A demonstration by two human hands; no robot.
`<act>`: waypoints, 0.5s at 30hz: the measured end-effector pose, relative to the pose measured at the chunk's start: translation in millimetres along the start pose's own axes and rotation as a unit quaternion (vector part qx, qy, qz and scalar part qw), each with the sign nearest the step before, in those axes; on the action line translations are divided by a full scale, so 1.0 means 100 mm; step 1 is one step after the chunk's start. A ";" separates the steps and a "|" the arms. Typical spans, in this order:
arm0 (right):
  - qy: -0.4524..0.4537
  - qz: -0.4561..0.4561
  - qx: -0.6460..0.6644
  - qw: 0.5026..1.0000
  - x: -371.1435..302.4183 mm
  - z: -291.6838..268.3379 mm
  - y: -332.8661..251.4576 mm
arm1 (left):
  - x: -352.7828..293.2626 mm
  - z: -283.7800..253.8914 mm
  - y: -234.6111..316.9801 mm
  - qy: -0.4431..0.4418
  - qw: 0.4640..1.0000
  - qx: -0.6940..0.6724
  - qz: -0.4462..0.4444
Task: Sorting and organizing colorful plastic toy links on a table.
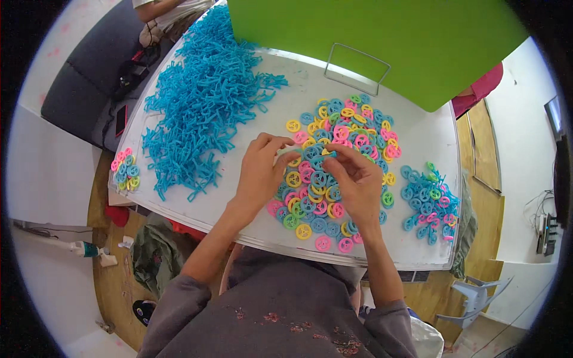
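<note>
My right hand (pixel 360 182) is over the pile of small plastic spoked wheels (pixel 318 179), which are blue, pink, yellow and green. Its thumb and index finger pinch a small blue plastic piece (pixel 330 154), mostly covered by the fingertips, with a bit of yellow beside it. At the pile's left edge is my left hand (pixel 261 170), its thumb and index finger curved and apart, with nothing visible between them. Left of that hand spreads a large heap of blue plastic clip-like frames (pixel 200 101).
On the right of the white table (pixel 250 224) lies a small heap of blue frames with wheels attached (pixel 428 203). A few wheels (pixel 125 170) sit at the left corner. A green board (pixel 370 45) and a wire stand (pixel 358 68) rise at the back. Another person's arm (pixel 158 9) shows top left.
</note>
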State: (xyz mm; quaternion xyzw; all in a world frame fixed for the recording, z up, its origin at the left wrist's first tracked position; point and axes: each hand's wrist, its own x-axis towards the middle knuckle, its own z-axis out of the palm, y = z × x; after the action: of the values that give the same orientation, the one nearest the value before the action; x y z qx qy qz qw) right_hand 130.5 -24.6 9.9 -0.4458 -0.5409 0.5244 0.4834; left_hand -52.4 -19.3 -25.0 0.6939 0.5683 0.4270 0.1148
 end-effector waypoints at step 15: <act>-0.003 -0.109 -0.067 0.992 -0.06 -0.11 0.13 | -0.10 -0.08 0.27 -0.083 0.873 -0.441 -0.191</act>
State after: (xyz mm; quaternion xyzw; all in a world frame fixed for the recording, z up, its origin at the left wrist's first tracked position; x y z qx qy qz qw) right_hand 141.5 -28.4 -4.1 -0.4142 -0.6212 0.4328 0.5052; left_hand -39.7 -39.7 -7.5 0.4824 0.4308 0.5436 0.5350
